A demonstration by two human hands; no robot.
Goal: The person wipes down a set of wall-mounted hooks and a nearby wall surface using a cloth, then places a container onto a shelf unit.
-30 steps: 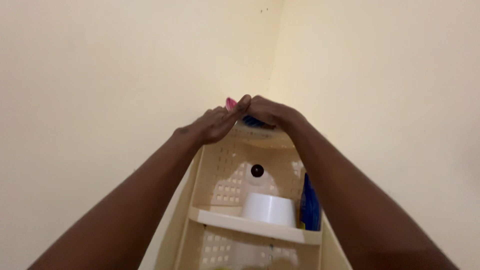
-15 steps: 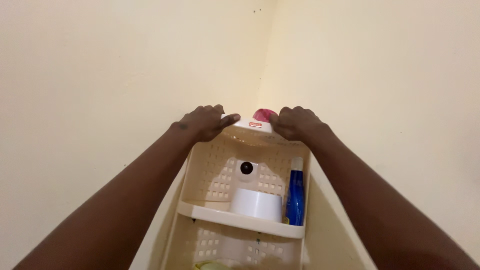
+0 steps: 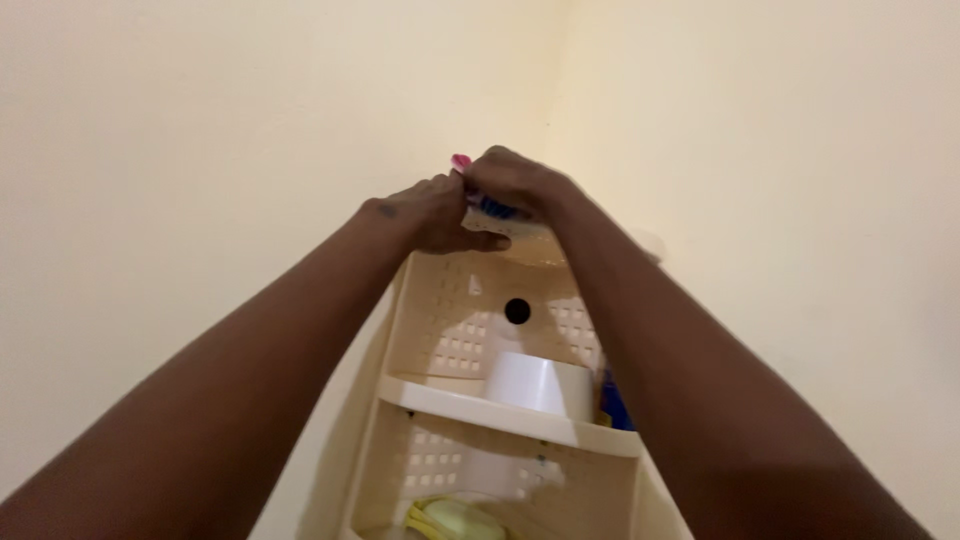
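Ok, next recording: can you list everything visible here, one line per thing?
corner shelf unit: one, cream plastic with perforated walls, in the wall corner
white cup-shaped container: one, white, middle shelf
dark round knob: one, black, above the white container
blue bottle: one, blue, middle shelf, right, mostly hidden by the arm
yellow-green item: one, lower shelf, kind unclear
pink and blue item: one, top shelf, under the hands, kind unclear
walls: two, cream
left hand: one, on the top shelf's front edge
right hand: one, on the pink and blue item
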